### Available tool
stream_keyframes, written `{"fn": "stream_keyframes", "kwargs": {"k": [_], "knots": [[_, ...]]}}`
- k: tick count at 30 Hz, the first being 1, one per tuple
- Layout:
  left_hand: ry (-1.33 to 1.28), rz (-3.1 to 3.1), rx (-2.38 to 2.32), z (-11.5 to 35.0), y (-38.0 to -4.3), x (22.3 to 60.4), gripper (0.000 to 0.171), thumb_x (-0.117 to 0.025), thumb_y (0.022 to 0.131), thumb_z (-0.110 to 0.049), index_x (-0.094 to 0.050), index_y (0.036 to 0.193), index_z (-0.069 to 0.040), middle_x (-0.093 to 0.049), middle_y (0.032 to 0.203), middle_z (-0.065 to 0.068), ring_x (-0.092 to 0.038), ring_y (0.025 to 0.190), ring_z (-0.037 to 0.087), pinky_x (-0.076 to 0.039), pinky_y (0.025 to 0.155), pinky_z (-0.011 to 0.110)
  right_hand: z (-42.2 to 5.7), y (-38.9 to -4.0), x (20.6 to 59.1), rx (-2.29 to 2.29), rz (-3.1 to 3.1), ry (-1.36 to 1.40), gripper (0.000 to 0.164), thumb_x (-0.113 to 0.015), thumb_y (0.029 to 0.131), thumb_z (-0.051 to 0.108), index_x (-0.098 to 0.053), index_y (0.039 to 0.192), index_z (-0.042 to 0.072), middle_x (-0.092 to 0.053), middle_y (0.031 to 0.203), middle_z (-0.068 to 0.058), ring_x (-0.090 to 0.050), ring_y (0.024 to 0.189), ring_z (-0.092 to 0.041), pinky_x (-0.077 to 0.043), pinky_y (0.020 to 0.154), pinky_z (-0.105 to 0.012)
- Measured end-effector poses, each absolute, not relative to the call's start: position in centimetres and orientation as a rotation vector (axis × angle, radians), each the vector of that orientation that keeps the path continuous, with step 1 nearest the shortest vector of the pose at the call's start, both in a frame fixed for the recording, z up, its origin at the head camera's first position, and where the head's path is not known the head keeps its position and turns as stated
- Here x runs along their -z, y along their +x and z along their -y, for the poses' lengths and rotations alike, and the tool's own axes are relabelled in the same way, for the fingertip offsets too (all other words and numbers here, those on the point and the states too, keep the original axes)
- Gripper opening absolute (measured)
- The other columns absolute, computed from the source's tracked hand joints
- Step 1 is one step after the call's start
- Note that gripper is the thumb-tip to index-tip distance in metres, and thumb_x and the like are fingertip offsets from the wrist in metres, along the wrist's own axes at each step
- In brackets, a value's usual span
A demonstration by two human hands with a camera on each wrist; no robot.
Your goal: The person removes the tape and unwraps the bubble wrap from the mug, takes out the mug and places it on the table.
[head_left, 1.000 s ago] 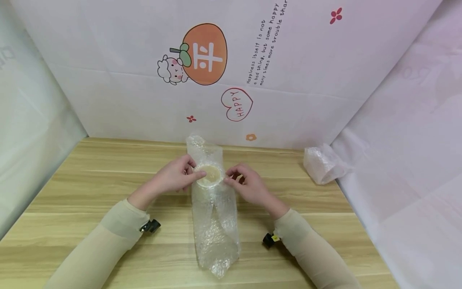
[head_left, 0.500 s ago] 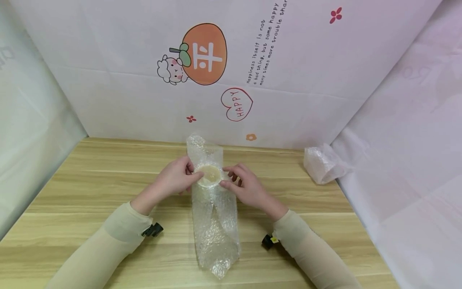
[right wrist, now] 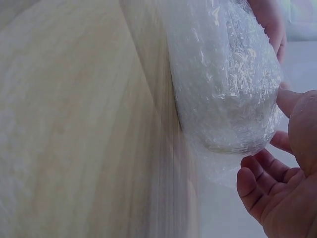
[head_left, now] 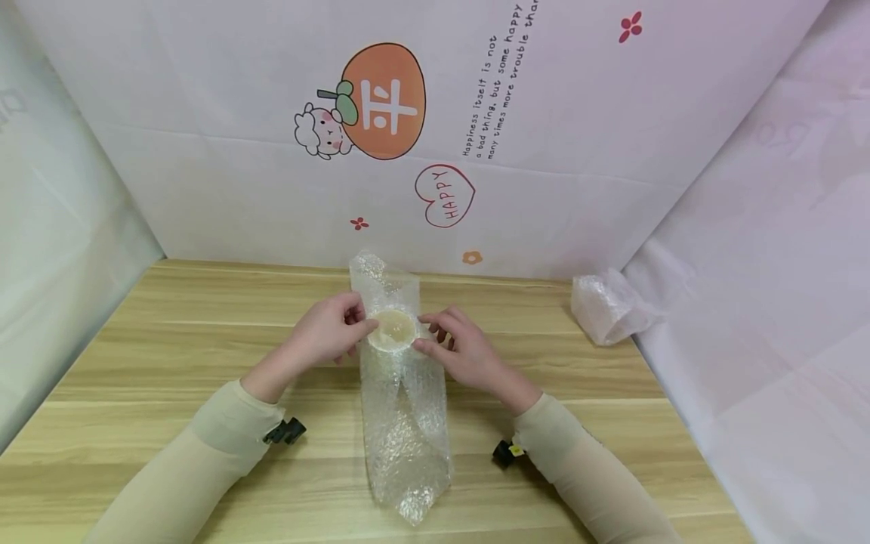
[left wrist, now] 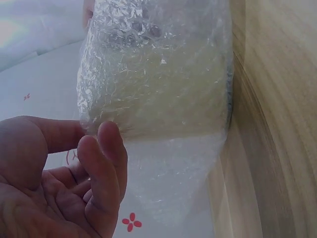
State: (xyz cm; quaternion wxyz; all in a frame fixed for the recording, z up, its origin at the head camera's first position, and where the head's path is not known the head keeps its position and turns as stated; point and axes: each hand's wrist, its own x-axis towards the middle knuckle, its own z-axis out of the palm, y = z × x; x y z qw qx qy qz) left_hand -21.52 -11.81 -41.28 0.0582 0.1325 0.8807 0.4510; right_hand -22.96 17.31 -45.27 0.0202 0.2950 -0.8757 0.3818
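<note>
A round-topped, pale yellowish thing stands upright on the table, wrapped in clear bubble wrap; its kind is hidden by the wrap. The bubble wrap spreads in a long strip towards the front and a shorter one behind. My left hand holds the wrap at the left of the round top, thumb on the rim. In the left wrist view, the wrapped side shows a yellowish body near the left fingertips. My right hand grips the wrap at the right rim between thumb and forefinger, other fingers curled.
A crumpled bubble-wrap bundle lies at the back right of the wooden table. A white printed cloth rises behind the table, with white cloth sides at left and right. A small black camera sits at each wrist.
My left thumb has drawn back leftwards from over the round top to its rim. My right thumb and forefinger have moved slightly left onto the rim. The wrapped thing stays in place.
</note>
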Motion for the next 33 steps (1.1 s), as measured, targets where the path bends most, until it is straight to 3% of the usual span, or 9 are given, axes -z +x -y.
{"fn": "stream_keyframes", "kwargs": {"k": [6,15,24,33], "knots": [[0.375,-2.605,-1.415,12.0,-21.7,41.2,0.026,-0.072,0.11,-0.024,-0.058,0.095,-0.008,-0.066,0.083,0.012,-0.074,0.074,0.046,-0.065,0.061,0.059,-17.4,-22.8,45.2,-1.209,2.726,0.903,0.044,-0.077,0.107,0.037,-0.072,0.142,0.011,-0.062,0.114,-0.001,-0.061,0.094,-0.017,-0.058,0.079,-0.035],[0.328,-2.515,-1.497,12.4,-22.0,41.4,0.024,-0.07,0.11,-0.022,-0.058,0.095,-0.007,-0.068,0.083,0.014,-0.074,0.076,0.047,-0.064,0.056,0.047,-17.4,-22.8,45.0,-1.188,2.746,0.889,0.043,-0.079,0.105,0.04,-0.076,0.137,0.011,-0.063,0.113,0.001,-0.061,0.095,-0.016,-0.057,0.077,-0.034],[0.313,-2.379,-1.577,12.9,-22.4,41.5,0.023,-0.07,0.111,-0.02,-0.059,0.096,-0.005,-0.068,0.086,0.015,-0.071,0.071,0.031,-0.062,0.053,0.04,-17.4,-22.6,44.9,-1.182,2.76,0.874,0.041,-0.08,0.104,0.04,-0.078,0.134,0.011,-0.062,0.111,0.002,-0.061,0.094,-0.015,-0.057,0.075,-0.032],[0.299,-2.343,-1.578,13.3,-22.6,41.4,0.023,-0.07,0.111,-0.022,-0.06,0.1,-0.005,-0.069,0.089,0.015,-0.072,0.073,0.03,-0.063,0.056,0.041,-17.4,-22.7,45.0,-1.176,2.771,0.868,0.041,-0.079,0.105,0.041,-0.079,0.134,0.012,-0.062,0.111,0.005,-0.062,0.093,-0.014,-0.058,0.074,-0.031]]}}
